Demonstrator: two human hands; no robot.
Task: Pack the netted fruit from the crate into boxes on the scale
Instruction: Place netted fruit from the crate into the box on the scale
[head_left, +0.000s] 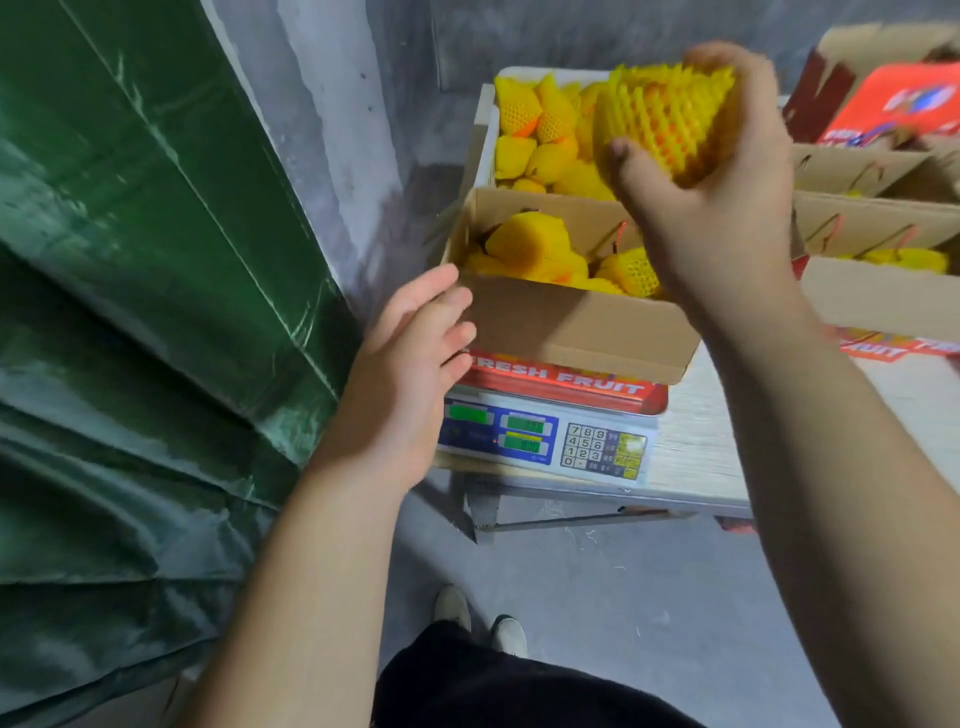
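The right hand (711, 171) is holding one fruit wrapped in a yellow foam net sleeve (667, 122), with the fingers curled over its far side and the thumb pressing on the near side, and it is carrying this fruit high in the air, above the far right part of the open brown cardboard box (576, 322) that is sitting on the white electronic scale with a blue display panel and a grey keypad (545, 441). The left hand (415, 353) is resting against the near left corner of this box with relaxed, almost straight fingers, so it is only steadying the box and not gripping it. Inside the box several netted fruits (540, 249) are already lying, and more of them are waiting in the white plastic crate (485, 135) just behind it. To do this step well, I think the right hand should be lowering the fruit into a free gap near the right wall and not dropping it, because the foam is soft but the fruit can still bruise. The left hand should be pressing lightly or coming away before the reading is taken, since its weight may disturb the number. The green digits are too blurred to read, so I cannot tell how much more is needed.
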